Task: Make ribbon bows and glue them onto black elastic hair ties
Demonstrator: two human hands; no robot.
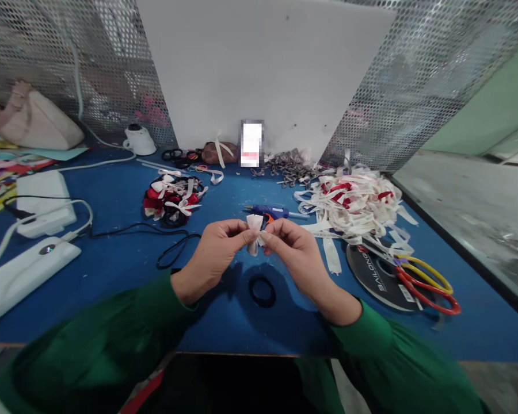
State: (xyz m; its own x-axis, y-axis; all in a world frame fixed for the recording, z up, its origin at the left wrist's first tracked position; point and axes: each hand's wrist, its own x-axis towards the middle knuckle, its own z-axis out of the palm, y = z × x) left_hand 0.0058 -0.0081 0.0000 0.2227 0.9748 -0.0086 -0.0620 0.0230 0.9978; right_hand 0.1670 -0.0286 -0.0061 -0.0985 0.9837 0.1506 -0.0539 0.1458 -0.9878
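Observation:
Over the middle of the blue table, my left hand (pixel 218 250) and my right hand (pixel 297 253) meet at a small white ribbon bow (pixel 254 230). Thumb and fingers of each hand pinch it from either side, so part of it is covered. Just below on the tabletop lies a black hair tie (pixel 262 291). A blue glue gun (pixel 267 211) with an orange trigger rests right behind the bow, its nozzle toward the left.
At right lie a heap of white and red ribbons (pixel 358 201) and scissors (pixel 427 284) on a black disc (pixel 371 276). Finished-looking bows on hair ties (pixel 172 198) sit left. Metal clips (pixel 293 167) and a phone-like screen (pixel 251 144) stand behind; power strips (pixel 30 276) and cables are far left.

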